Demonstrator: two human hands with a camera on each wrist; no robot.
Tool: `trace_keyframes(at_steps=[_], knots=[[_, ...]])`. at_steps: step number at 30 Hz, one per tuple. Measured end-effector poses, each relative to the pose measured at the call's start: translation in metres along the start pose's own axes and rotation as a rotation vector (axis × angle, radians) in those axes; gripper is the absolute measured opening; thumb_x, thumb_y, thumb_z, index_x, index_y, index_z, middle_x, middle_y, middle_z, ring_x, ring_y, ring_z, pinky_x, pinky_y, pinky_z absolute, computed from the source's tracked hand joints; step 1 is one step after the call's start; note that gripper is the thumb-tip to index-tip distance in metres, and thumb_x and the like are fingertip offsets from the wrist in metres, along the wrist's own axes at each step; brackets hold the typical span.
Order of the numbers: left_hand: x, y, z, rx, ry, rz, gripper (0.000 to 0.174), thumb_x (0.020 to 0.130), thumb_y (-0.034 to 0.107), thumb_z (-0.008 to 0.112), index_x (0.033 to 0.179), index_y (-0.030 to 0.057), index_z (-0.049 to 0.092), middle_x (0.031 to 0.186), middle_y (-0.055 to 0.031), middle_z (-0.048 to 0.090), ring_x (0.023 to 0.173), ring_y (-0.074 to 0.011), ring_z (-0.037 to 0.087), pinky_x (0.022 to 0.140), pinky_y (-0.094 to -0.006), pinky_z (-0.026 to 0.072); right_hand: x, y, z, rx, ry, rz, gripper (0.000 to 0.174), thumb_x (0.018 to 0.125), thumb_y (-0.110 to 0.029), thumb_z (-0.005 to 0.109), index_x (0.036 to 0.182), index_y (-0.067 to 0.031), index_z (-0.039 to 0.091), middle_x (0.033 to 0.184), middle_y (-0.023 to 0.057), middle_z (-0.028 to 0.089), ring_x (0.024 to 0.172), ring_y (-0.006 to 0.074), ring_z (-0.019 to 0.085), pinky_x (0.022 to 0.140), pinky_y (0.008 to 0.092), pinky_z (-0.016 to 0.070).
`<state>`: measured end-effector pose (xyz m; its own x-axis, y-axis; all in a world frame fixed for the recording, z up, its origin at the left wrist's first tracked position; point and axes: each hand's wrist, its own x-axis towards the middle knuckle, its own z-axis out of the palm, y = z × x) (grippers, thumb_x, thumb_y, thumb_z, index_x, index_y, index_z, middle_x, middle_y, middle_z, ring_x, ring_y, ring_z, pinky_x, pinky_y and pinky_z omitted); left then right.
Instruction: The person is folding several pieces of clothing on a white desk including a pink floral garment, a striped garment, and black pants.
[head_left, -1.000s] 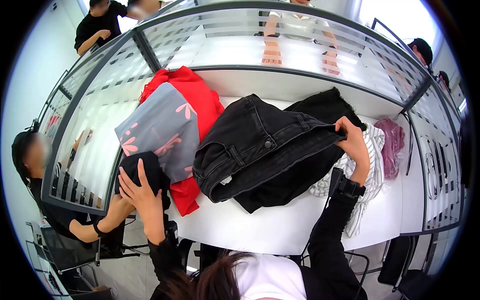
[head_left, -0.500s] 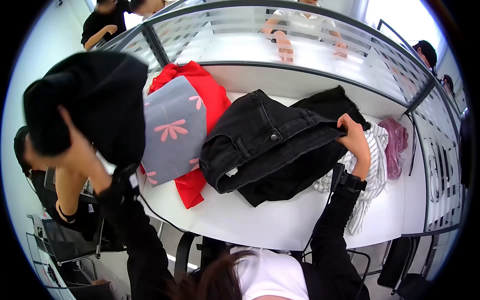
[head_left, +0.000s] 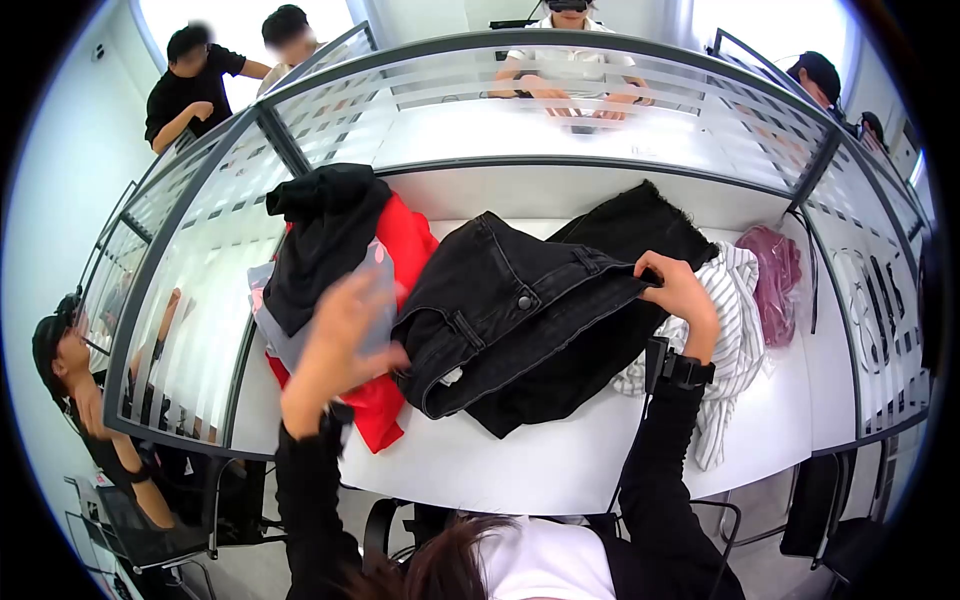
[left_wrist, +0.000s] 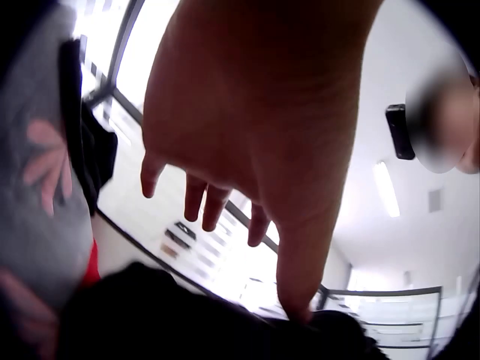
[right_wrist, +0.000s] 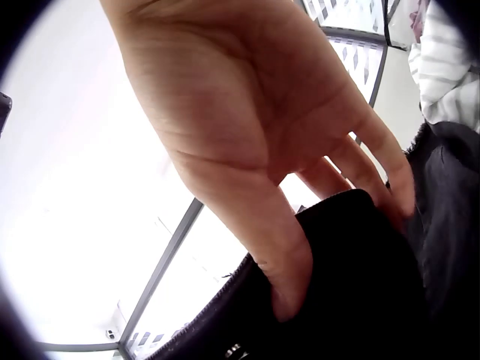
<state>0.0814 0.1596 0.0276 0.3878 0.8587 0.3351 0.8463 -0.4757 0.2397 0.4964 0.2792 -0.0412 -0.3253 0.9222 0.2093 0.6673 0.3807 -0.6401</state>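
Note:
Black denim trousers [head_left: 500,300] lie mid-table in the head view, waistband toward the person and a button at the front. My right hand [head_left: 685,300] pinches the right end of the waistband; in the right wrist view the thumb of that hand [right_wrist: 247,150] presses on the dark cloth [right_wrist: 352,262]. My left hand [head_left: 345,345], blurred, is held with fingers spread beside the waistband's left end. In the left wrist view the left hand [left_wrist: 255,127] has its fingers extended above dark cloth [left_wrist: 172,322]; whether the thumb touches it I cannot tell.
At the left, a black garment [head_left: 335,235] lies on a grey cloth with pink flowers [head_left: 378,310] and a red cloth [head_left: 410,245]. To the right are a striped garment [head_left: 735,310] and a purple bagged item [head_left: 770,275]. Framed partitions [head_left: 480,163] edge the table; people stand or sit beyond.
The black garment my left hand lifted now lies on the grey and red pile. My left hand has let go and moved right, toward the trousers. My right hand keeps its hold.

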Motion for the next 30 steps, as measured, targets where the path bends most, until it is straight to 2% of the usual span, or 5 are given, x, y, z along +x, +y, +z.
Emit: trace_keyframes(at_steps=[10,19,25,28,30], knots=[[-0.028,0.032,0.096,0.296,-0.101,0.24,0.057,0.064,0.007,0.066,0.118,0.0201,0.052,0.134,-0.0092,0.038,0.126,-0.0316,0.033,0.1,-0.0574,0.0204,0.011,0.019,0.016,0.051,-0.008,-0.031,0.051,0.071,-0.004,0.065,0.119,-0.0122,0.051,0.104,0.0149,0.057,0.094,0.0309,0.055,0.083,0.0334,0.0446],[-0.004,0.013,0.048,-0.438,0.425,-0.153,0.042,0.06,-0.015,0.053,0.097,0.0036,0.06,0.091,-0.0127,0.064,0.084,-0.0326,0.062,0.075,-0.0288,0.0472,0.031,-0.026,0.006,0.414,0.242,-0.049,0.019,0.07,0.003,0.061,0.089,-0.001,0.06,0.081,0.0019,0.06,0.077,0.0097,0.053,0.073,0.0215,0.0409],[0.081,-0.074,-0.033,-0.365,0.386,-0.252,0.018,0.077,0.014,0.066,0.087,-0.0001,0.059,0.085,-0.0069,0.062,0.075,-0.0114,0.053,0.069,-0.0271,0.043,0.108,-0.049,-0.077,-0.365,-0.195,-0.067,0.039,0.069,-0.028,0.073,0.091,0.0007,0.059,0.079,0.0098,0.061,0.078,0.0164,0.057,0.075,0.0295,0.0438],[0.148,-0.116,-0.065,-0.061,0.523,-0.066,0.039,0.075,0.034,0.068,0.097,0.0018,0.063,0.075,-0.0068,0.062,0.067,-0.0186,0.056,0.069,-0.0312,0.0442,0.138,-0.089,-0.129,-0.869,0.083,-0.44,0.042,0.075,-0.037,0.069,0.097,-0.0031,0.058,0.096,0.0121,0.063,0.099,0.025,0.059,0.083,0.0289,0.0435],[0.183,-0.113,-0.1,-0.007,0.764,-0.018,0.042,0.077,0.037,0.068,0.102,0.0046,0.062,0.09,-0.0077,0.064,0.087,-0.0179,0.06,0.076,-0.0277,0.0444,0.151,-0.154,-0.177,-0.891,0.069,-0.129,0.044,0.068,-0.028,0.07,0.102,-0.0025,0.061,0.101,0.0212,0.059,0.096,0.0328,0.056,0.083,0.0376,0.0438]])
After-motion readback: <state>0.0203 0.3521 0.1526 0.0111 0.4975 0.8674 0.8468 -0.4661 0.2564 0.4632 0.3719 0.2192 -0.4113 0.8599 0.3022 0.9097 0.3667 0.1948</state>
